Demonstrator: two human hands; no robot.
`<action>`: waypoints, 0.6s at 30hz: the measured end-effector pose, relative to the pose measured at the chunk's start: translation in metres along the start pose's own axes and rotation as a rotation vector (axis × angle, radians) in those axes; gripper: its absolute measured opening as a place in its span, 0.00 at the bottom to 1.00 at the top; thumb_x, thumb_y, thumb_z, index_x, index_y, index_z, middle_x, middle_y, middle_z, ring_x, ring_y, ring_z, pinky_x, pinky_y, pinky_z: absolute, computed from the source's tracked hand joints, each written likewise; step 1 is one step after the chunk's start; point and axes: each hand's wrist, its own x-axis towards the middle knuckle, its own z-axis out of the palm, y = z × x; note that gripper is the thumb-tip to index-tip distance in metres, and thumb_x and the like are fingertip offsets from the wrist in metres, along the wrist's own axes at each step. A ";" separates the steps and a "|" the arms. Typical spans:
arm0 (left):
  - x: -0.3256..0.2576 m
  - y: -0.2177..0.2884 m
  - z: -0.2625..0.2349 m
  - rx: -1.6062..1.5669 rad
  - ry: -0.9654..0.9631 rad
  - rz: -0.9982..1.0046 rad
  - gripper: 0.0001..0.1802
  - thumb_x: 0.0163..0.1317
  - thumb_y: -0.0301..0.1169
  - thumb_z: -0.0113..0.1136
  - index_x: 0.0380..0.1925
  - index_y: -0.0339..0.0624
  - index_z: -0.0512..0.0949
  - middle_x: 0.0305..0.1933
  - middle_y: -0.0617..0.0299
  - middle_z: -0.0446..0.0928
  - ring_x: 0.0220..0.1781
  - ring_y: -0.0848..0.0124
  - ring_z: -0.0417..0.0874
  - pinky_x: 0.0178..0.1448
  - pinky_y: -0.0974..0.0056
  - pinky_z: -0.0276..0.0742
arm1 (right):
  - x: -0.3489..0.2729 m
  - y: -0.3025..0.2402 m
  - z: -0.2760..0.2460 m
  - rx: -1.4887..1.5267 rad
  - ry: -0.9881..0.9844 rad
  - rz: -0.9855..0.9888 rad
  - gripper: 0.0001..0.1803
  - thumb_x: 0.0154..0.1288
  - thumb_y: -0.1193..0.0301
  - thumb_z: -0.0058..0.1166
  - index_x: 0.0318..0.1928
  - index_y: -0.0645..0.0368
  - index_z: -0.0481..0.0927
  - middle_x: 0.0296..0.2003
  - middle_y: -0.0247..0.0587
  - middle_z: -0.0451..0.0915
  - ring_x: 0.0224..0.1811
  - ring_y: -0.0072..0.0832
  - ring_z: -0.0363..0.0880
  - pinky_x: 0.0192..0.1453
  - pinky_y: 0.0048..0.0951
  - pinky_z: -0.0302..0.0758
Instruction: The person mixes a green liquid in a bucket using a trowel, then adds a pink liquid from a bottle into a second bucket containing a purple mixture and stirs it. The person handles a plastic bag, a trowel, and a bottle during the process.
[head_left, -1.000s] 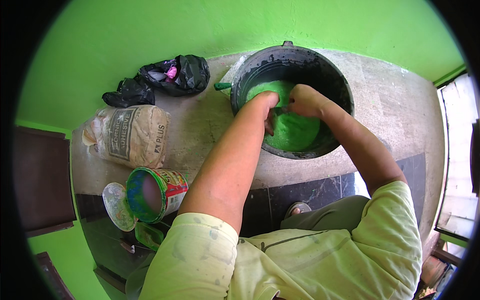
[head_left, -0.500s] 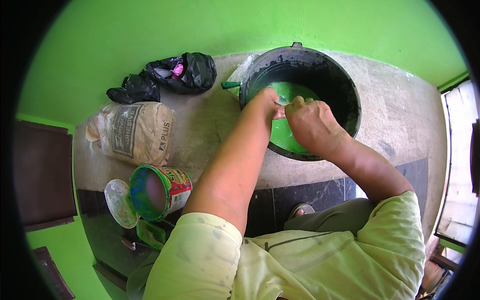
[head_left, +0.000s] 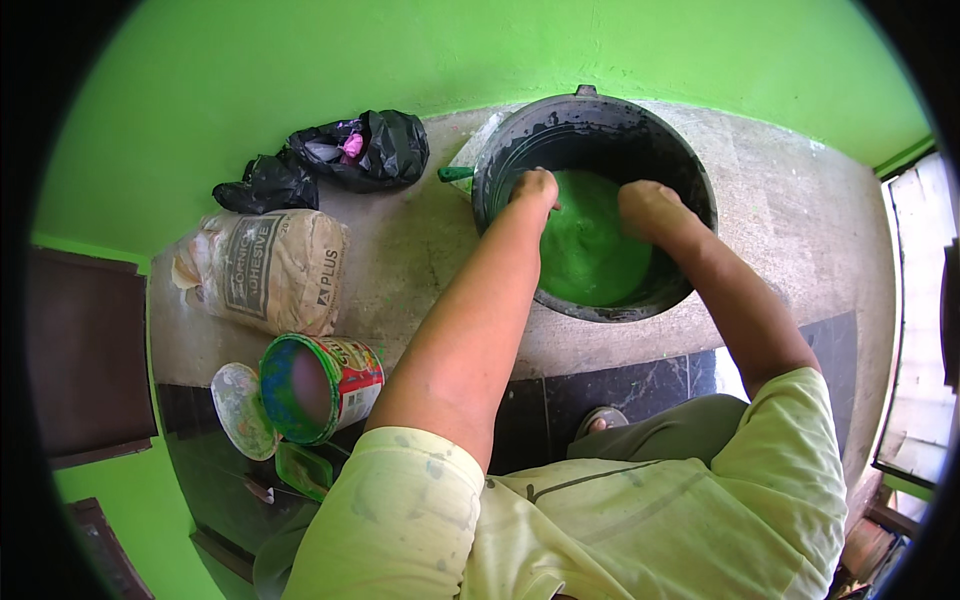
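"What's that left of the grip?"
"Black plastic (head_left: 400, 152), something pink (head_left: 352, 147) in its folds, and a sack (head_left: 298, 270) just beside it."
"And down-left of the grip?"
"An open tub (head_left: 360, 382), smeared blue and green inside, with a spotted lid (head_left: 244, 412) alongside."
"Past the grip?"
"Bright green wall (head_left: 600, 45). On the near side, dark tiles (head_left: 620, 385)."

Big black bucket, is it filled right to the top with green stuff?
No, the green liquid sits well below the rim of the black bucket.
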 end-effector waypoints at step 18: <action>-0.011 -0.017 0.005 1.020 0.026 0.227 0.19 0.62 0.34 0.73 0.53 0.41 0.87 0.62 0.45 0.83 0.63 0.55 0.85 0.65 0.53 0.81 | -0.008 -0.025 -0.011 -0.099 -0.228 -0.121 0.09 0.61 0.71 0.61 0.36 0.59 0.91 0.33 0.49 0.90 0.38 0.36 0.91 0.43 0.38 0.85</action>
